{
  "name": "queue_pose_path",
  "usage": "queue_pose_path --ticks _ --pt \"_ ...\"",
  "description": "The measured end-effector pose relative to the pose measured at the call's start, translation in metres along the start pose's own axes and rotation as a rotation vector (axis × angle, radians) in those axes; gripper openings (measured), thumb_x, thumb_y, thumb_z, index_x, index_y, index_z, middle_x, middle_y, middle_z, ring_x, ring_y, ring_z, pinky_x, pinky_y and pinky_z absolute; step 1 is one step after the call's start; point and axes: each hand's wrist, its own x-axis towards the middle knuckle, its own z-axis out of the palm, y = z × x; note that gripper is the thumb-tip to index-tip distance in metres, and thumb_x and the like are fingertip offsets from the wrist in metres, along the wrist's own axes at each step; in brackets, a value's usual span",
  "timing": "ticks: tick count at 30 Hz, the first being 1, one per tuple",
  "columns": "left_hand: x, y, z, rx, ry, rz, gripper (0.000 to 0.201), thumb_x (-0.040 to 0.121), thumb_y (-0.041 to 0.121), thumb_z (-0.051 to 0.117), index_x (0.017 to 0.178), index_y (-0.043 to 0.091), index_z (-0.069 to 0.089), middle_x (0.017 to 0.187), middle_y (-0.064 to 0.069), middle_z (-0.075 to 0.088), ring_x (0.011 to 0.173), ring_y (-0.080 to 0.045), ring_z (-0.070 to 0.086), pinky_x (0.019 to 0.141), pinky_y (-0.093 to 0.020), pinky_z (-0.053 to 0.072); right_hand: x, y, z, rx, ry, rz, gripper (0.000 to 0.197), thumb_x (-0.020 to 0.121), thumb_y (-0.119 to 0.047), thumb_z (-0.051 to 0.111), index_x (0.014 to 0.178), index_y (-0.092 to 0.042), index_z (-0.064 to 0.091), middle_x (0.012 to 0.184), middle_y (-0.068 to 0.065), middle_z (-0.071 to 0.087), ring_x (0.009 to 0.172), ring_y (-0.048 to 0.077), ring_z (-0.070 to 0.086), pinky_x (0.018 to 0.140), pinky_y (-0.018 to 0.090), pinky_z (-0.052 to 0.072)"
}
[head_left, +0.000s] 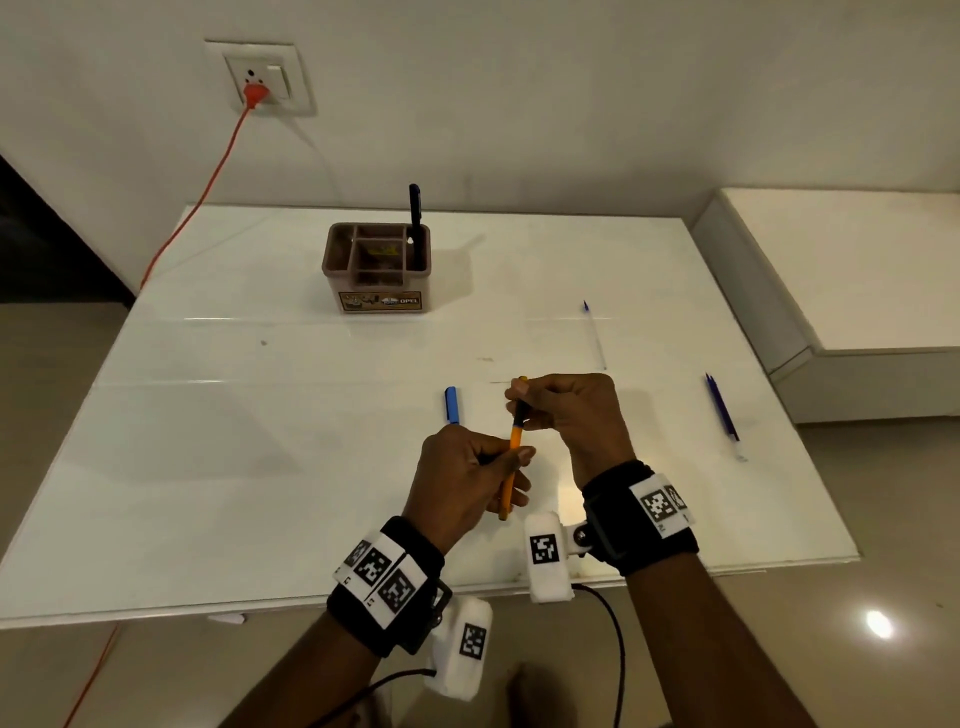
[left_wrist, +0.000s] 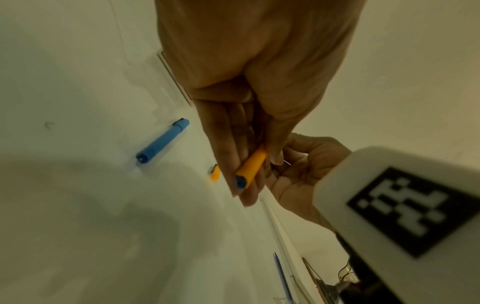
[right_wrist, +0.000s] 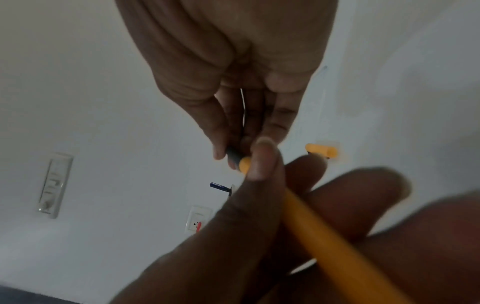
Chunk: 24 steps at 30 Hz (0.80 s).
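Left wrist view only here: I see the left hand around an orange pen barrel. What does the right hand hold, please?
Observer: The right hand pinches a dark front section that meets the end of the orange barrel.
Operator: Is any container nearby?
Observer: Yes, a brown organiser stands farther back, untouched.
Operator: Is anything in it?
Observer: One dark blue pen stands in its right-hand compartment.

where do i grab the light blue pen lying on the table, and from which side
Pinch the light blue pen across the middle of its barrel, coming straight down from above. It lies flat on the table, pointing away from you, so both long sides are free and the underside is not. The left hand is nearest but now grips the orange pen.
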Motion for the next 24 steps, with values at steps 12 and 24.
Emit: queue_pose_path --ticks 12,24 --pt "0.0059 -0.0031 0.0024 0.027 0.052 0.033 0.023 0.089 0.031 0.072 0.095 0.01 0.079 0.074 -0.009 0.078 0.061 -0.023 0.077 0.06 -0.034 0.064 0.0052 -0.0022 -0.0069 -0.029 -0.036 0.083 0.018 0.094 -0.015 0.071 0.098 0.002 0.078 0.093 0.018 0.079 0.088 0.025 0.077 0.067 0.03 0.055" --pt "0.0079 -0.0037 0.0025 0.037 0.05 0.045 0.018 0.09 0.031 0.071 0.092 0.015 0.078 0.074 -0.007 0.078 0.062 -0.02 0.077 0.062 -0.034 0.065 0.0084 -0.0007 -0.0047 -0.046 -0.048 0.062 0.018 0.096 -0.012 0.066 0.1 0.002 0.077 0.094 0.018 0.078 0.095 0.032 0.076 0.07 0.032 0.056"
